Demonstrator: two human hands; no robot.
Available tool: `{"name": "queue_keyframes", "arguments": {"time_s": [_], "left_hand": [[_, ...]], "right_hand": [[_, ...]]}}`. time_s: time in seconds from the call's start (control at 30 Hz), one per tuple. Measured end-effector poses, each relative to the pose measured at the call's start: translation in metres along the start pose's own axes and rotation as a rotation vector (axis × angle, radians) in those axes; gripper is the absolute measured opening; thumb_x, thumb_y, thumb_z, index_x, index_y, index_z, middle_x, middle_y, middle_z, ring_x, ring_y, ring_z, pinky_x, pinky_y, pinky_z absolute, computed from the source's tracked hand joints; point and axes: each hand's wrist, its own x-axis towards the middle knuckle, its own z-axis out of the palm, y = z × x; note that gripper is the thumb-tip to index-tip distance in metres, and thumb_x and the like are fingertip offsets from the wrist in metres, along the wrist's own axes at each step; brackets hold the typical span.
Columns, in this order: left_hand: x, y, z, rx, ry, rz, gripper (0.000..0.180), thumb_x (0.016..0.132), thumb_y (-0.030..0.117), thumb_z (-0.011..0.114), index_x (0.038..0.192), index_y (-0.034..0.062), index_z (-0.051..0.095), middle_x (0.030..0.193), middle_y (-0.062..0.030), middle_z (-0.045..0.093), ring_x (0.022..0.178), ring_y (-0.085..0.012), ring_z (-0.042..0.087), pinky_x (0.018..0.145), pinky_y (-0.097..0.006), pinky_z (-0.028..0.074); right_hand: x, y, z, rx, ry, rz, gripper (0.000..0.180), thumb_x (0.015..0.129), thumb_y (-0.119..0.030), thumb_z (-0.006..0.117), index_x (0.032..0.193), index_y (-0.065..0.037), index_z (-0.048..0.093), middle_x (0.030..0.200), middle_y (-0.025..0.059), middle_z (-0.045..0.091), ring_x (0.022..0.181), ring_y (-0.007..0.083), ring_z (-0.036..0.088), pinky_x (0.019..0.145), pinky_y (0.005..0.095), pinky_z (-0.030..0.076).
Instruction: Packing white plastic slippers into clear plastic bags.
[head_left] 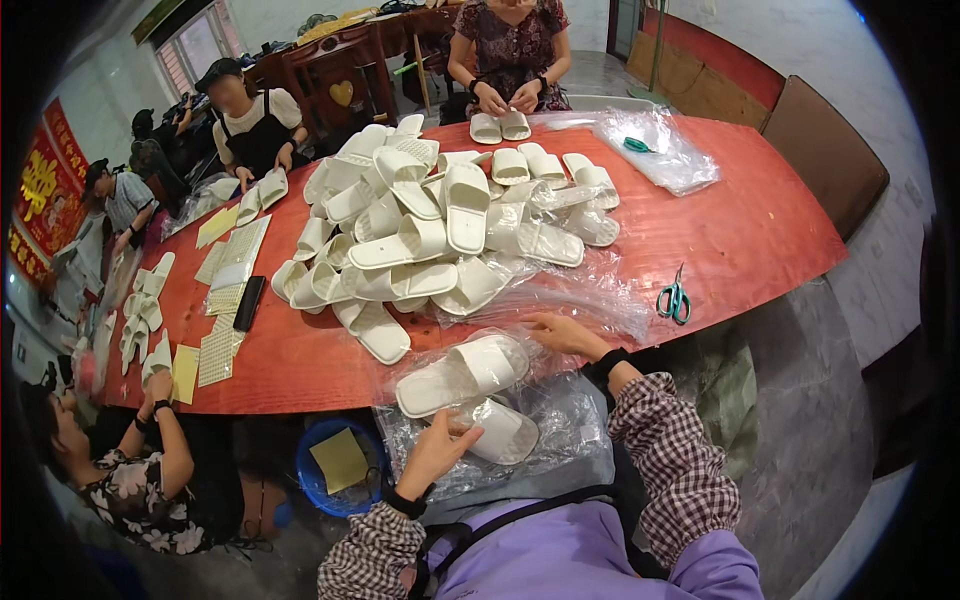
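Indoors | red table (745,235), white slippers (400,245) heaped | grey floor (805,410) | blue bin (308,478)

Between our left fingers (466,438) and our right fingers (552,329) we see white slippers (490,363) under clear wrap (512,437) with silvery glints. Beyond our fingertips we have a cream-white slipper heap (405,240) on a red tabletop (760,230). Right of our right fingers, scissors (675,302) show teal handles; left of our left fingers, a blue basket (308,472) holds a yellow card (340,461). Behind our fingers come black wristbands (405,503), brown-and-white checked sleeves (675,450) and a purple top (540,555).
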Motion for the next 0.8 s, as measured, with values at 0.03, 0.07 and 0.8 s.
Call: {"name": "queue_keyframes", "arguments": {"time_s": [0.03, 0.07, 0.8], "left_hand": [[0.003, -0.006, 0.007, -0.12, -0.021, -0.036, 0.053, 0.088, 0.033, 0.069, 0.12, -0.0056, 0.051, 0.095, -0.0194, 0.069, 0.088, -0.0303, 0.068, 0.075, -0.037, 0.052], [0.006, -0.016, 0.01, -0.167, -0.017, -0.023, 0.047, 0.088, 0.027, 0.069, 0.119, -0.0044, 0.052, 0.094, -0.0172, 0.069, 0.088, -0.0235, 0.068, 0.075, -0.034, 0.052], [0.019, -0.057, -0.009, -0.228, 0.156, 0.092, 0.024, 0.099, 0.014, 0.046, 0.089, -0.0011, 0.062, 0.089, -0.0111, 0.065, 0.085, -0.0234, 0.061, 0.08, -0.032, 0.046]], "right_hand": [[-0.001, -0.003, 0.003, 0.071, -0.007, 0.006, 0.042, 0.089, -0.025, 0.061, 0.128, -0.009, 0.058, 0.1, 0.0188, 0.068, 0.089, 0.0271, 0.066, 0.079, 0.0361, 0.052], [-0.001, -0.005, 0.004, 0.013, -0.005, -0.009, 0.042, 0.086, -0.02, 0.062, 0.126, -0.008, 0.059, 0.102, 0.0199, 0.068, 0.091, 0.0274, 0.066, 0.078, 0.0359, 0.052], [0.008, 0.017, -0.013, -0.273, 0.407, -0.066, 0.016, 0.085, -0.015, 0.058, 0.088, 0.0, 0.062, 0.081, 0.024, 0.063, 0.078, 0.0422, 0.061, 0.068, 0.048, 0.047]]}}
